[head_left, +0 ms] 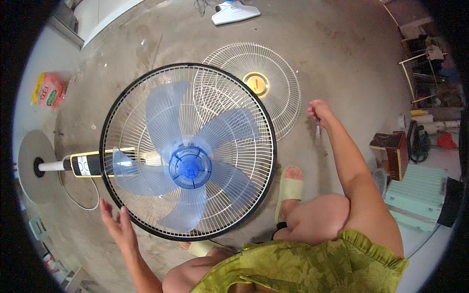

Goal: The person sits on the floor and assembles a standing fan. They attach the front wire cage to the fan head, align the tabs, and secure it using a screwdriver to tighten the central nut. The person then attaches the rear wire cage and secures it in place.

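Left hand [117, 225], fingers spread wide and holding nothing, lies at the lower-left rim of the rear fan guard [146, 93], its fingertips at or just short of the black ring. Right hand [320, 111], curled loosely, seems to pinch a small pale object too small to identify; it hangs beyond the guard's right side. Within the guard sit the blue fan blades [190, 156]. The detached front grille [264, 83] lies flat, partly behind the guard's upper right. The round stand base [31, 171] lies left of the guard.
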The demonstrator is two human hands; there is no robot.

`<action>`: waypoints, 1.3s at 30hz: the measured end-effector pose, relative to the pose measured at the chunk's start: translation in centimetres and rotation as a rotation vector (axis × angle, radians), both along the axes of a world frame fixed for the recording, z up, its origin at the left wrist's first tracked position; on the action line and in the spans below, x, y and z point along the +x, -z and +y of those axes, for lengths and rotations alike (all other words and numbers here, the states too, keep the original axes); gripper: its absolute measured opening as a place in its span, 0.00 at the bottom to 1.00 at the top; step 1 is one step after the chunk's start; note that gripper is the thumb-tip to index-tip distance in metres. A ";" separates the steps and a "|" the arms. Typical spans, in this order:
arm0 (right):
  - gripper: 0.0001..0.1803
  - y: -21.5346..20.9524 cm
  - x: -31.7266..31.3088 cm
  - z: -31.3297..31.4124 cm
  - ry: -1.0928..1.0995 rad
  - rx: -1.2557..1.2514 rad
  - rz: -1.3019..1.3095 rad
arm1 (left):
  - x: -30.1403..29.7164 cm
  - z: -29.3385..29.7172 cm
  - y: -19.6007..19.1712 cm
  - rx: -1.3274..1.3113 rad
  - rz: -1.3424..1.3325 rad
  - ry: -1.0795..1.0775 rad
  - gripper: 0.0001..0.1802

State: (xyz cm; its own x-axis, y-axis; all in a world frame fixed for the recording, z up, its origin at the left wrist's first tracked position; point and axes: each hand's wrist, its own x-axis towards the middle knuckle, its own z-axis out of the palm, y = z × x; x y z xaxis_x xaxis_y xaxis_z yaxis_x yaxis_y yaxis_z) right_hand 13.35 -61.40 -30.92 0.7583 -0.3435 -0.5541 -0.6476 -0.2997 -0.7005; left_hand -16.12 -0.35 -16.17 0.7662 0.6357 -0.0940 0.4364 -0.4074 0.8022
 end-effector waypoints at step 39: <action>0.23 7.6 -2.0 -0.8 0.033 -0.062 0.084 | 53.1 -25.8 13.9 0.522 1.316 0.792 0.28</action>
